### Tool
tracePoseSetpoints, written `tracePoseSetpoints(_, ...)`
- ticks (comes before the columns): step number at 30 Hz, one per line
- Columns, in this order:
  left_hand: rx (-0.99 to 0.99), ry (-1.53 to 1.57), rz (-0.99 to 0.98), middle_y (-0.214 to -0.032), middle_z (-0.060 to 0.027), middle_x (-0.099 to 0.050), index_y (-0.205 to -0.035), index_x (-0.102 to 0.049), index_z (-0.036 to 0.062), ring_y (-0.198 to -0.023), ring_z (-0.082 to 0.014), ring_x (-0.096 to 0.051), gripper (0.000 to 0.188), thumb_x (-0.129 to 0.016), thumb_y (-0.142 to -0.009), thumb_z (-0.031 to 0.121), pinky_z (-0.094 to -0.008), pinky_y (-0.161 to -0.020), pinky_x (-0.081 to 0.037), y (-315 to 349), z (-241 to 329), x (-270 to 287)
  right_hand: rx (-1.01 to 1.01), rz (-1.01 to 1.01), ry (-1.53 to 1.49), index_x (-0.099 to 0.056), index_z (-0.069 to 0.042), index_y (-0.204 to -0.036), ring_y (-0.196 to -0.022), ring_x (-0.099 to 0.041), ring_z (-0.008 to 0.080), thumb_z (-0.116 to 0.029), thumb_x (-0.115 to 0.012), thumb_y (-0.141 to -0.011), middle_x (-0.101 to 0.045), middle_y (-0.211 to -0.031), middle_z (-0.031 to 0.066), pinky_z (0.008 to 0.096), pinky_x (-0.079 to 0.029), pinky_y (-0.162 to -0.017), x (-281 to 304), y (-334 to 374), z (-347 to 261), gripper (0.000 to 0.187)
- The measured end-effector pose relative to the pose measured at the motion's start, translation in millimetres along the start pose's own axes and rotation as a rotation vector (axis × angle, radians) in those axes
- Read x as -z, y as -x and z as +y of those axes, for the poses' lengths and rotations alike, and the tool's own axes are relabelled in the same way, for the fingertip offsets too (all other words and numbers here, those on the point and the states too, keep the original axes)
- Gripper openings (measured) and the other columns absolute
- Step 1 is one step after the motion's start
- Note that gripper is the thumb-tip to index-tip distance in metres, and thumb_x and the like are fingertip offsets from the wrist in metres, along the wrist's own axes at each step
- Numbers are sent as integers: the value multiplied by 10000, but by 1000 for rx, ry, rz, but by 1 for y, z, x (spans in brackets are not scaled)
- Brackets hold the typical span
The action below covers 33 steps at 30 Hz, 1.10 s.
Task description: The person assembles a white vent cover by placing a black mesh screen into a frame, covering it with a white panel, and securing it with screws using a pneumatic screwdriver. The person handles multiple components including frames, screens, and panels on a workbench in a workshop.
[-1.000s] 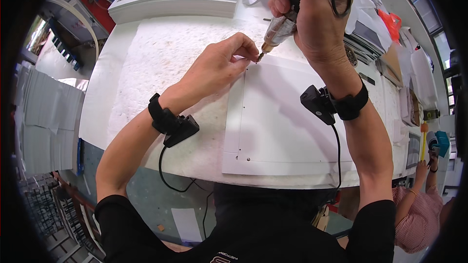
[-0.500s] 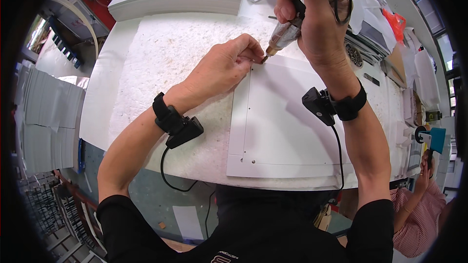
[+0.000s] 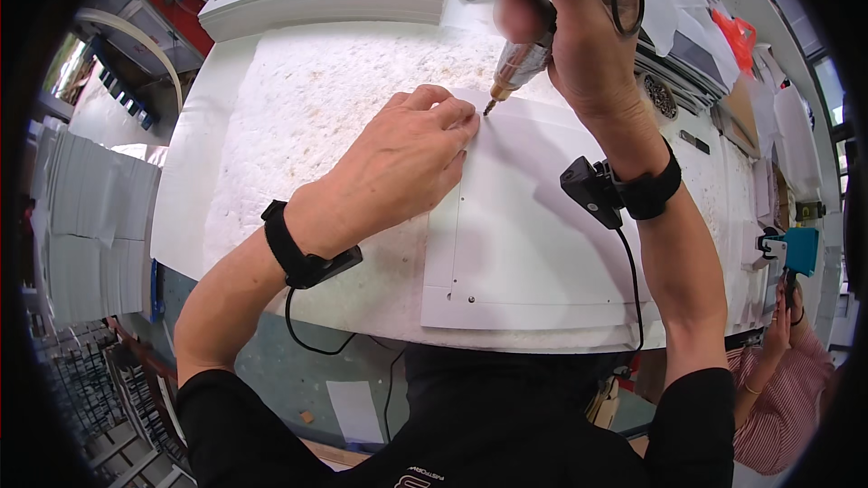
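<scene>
Right hand (image 3: 589,50) clasps the power screwdriver (image 3: 522,63), bit (image 3: 490,107) by the white panel's corner (image 3: 477,101); left hand (image 3: 389,163) alongside, grip unclear: screw-driving, apparently, next needing straight, steady pressure.

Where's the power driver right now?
In the head view, the power driver is at upper centre, slightly right of middle, gripped in the right hand. Its bit points down near the white panel's far left corner, beside the left hand.
</scene>
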<state>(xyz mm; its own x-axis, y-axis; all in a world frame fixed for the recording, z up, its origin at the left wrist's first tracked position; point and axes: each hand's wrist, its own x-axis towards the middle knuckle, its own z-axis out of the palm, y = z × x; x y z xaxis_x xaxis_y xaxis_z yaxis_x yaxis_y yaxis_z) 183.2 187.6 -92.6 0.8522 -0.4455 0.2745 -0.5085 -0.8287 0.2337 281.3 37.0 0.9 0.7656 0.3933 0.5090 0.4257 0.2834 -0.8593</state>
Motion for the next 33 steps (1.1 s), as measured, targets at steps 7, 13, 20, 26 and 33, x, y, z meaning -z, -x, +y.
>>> tracePoseSetpoints(7, -34, -160, -2, -1318, -136, -662, -1324, -627, -37, -1239, -310, -584, 462, -659, -878, 82, -427, -1064, -456, 3, 3, -7, -16, -65, 6, -618, -51, -816, -503, -528, 60, -240, -619, -1044, -587, -651, 8, 219, -406, -457, 4, -2, 14, 296)
tracePoseSetpoints(13, -37, -189, 2, -1333, -129, -652, -1317, -625, -29, -1236, -306, -587, 467, -669, -865, 83, -428, -1056, -461, 3, 5, -9, -11, -94, -30, -606, -51, -846, -505, -517, 53, -215, -623, -1039, -592, -651, 13, 219, -411, -458, 7, 4, 15, 254)
tracePoseSetpoints(20, -25, -171, -31, -1360, -142, -639, -1325, -617, -28, -1239, -319, -584, 462, -654, -875, 72, -426, -1056, -467, 1, 8, -4, -26, -186, -11, -612, -40, -910, -526, -536, 42, -175, -623, -1031, -639, -714, 35, 214, -427, -452, 4, 3, 13, 182)
tracePoseSetpoints(26, 59, 118, -73, -1421, -192, -610, -1427, -549, -7, -1331, -371, -553, 494, -568, -938, 59, -422, -1145, -435, 10, -3, 2, 126, 8, -31, -638, -36, -901, -510, -542, 56, -304, -615, -1034, -677, -807, 65, 207, -431, -456, 11, 5, -35, 300)
tracePoseSetpoints(33, 204, 121, -50, -1198, -186, -722, -1323, -658, 40, -1084, -320, -700, 348, -610, -981, 79, -399, -931, -558, 1, 10, 32, 246, -3, 59, -622, -5, -1089, -574, -410, 58, -297, -519, -1066, -620, -927, 65, 260, -376, -570, 121, 33, -69, 310)
